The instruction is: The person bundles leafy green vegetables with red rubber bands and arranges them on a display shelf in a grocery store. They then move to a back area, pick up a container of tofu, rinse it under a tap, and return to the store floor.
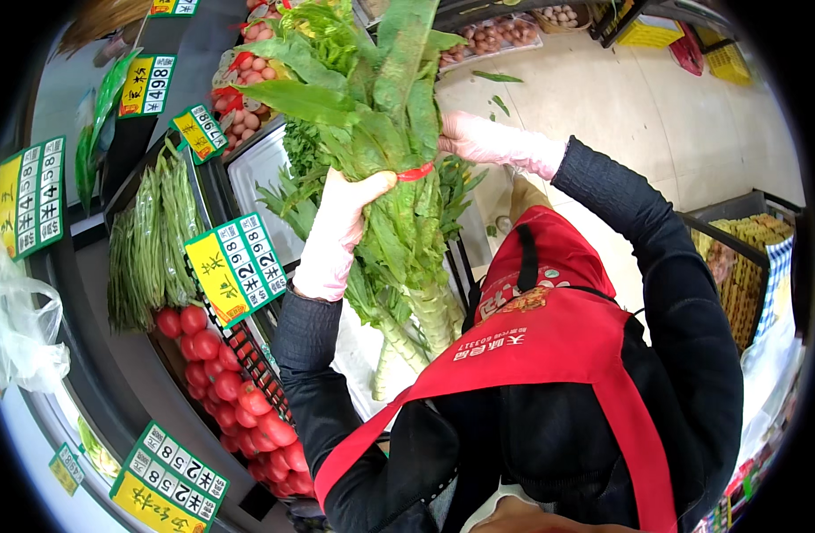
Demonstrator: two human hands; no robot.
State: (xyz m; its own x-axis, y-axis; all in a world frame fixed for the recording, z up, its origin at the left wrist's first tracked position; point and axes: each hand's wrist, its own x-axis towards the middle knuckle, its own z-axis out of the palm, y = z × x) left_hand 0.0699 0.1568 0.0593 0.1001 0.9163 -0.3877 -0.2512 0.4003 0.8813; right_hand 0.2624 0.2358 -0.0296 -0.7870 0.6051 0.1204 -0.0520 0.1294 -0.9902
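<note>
A leafy bundle of celtuce (397, 230), bound with a red tie (415, 172), stands tilted before me, its pale stems pointing down. My left hand (337, 230), in a thin pale pink glove, grips its near left side, with the thumb on the leaves beside the tie. At the bundle's upper right, my gloved right hand (471, 138) pinches the edge of the leaves; its fingertips are partly hidden. More celtuce stems (401, 340) lie beneath, over a white tray (258, 186). Dark green leafy vegetables (304, 146) show behind the bundle.
To the left are long green beans (171, 233), tomatoes (228, 386) in a bin and a price sign (236, 268) jutting out near my left wrist. Netted eggs (248, 126) sit beyond. A crate of packed goods (747, 266) stands right. Loose leaves (497, 76) lie on the tiled floor.
</note>
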